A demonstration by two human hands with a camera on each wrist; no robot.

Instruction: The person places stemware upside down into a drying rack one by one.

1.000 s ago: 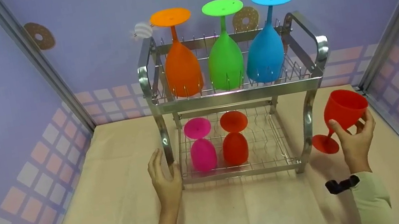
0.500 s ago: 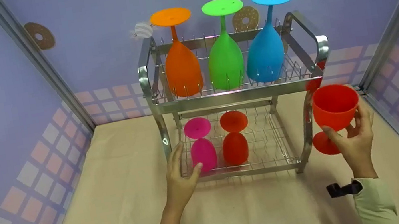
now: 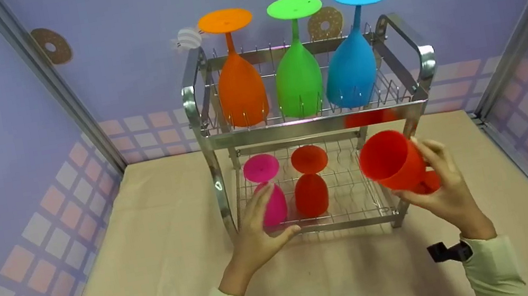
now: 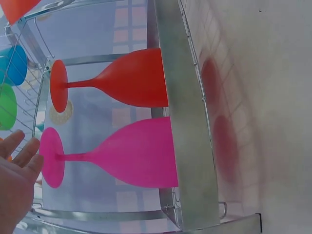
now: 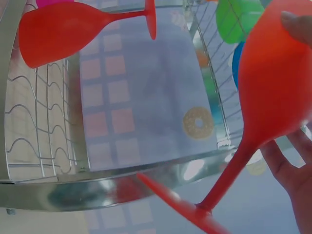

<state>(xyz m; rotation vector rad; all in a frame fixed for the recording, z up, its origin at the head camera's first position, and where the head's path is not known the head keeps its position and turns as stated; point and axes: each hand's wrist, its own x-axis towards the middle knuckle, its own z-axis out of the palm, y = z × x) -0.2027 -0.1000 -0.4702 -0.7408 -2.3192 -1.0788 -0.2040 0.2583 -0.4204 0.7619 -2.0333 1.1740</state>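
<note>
My right hand (image 3: pixel 445 187) holds a red goblet (image 3: pixel 395 161) by its bowl, tipped so the mouth faces left and toward me, in front of the rack's right post. In the right wrist view its stem and foot point down and left. My left hand (image 3: pixel 260 237), fingers spread and holding nothing, is in front of the lower shelf's left side. It overlaps an upside-down pink goblet (image 3: pixel 274 210) in the head view. Right of that stands another upside-down goblet, orange-red (image 3: pixel 312 196). The two-tier metal dish rack (image 3: pixel 314 127) carries both on its lower shelf.
On the upper shelf stand upside-down orange (image 3: pixel 241 93), green (image 3: pixel 299 83) and blue (image 3: pixel 352 71) goblets. The rack sits on a beige cloth (image 3: pixel 172 270). Patterned purple panels (image 3: pixel 131 57) with metal posts enclose the back and sides.
My right hand has carried the red goblet left from beside the rack and tipped its mouth leftward. My left hand has moved right from the rack's left post toward the pink goblet.
</note>
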